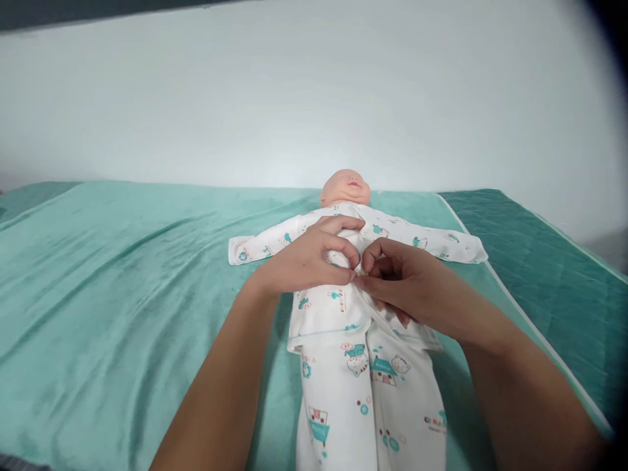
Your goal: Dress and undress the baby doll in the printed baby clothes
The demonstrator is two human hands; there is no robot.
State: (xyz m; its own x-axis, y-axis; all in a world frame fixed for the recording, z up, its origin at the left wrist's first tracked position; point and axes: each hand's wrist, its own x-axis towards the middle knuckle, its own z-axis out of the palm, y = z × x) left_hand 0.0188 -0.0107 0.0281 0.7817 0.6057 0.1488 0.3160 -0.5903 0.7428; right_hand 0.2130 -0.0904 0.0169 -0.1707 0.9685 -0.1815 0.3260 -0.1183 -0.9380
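A baby doll (346, 186) lies on its back, head toward the wall, in a white printed long-sleeved shirt (318, 307) and matching trousers (338, 392). Its sleeves are spread to both sides. My left hand (314, 255) pinches the shirt's front edge at the chest, thumb and index finger together, other fingers resting on the cloth. Close against it, my right hand (397, 278) grips the same front edge with thumb and fingertips. Whether a button or fastener sits between the fingertips is hidden. Below my hands the two shirt fronts part slightly.
A light green blanket (122, 294) with soft creases covers the surface under the doll. On the right, a darker green quilted cover (554, 275) shows beyond the blanket's pale edge. A white wall (294, 91) rises behind.
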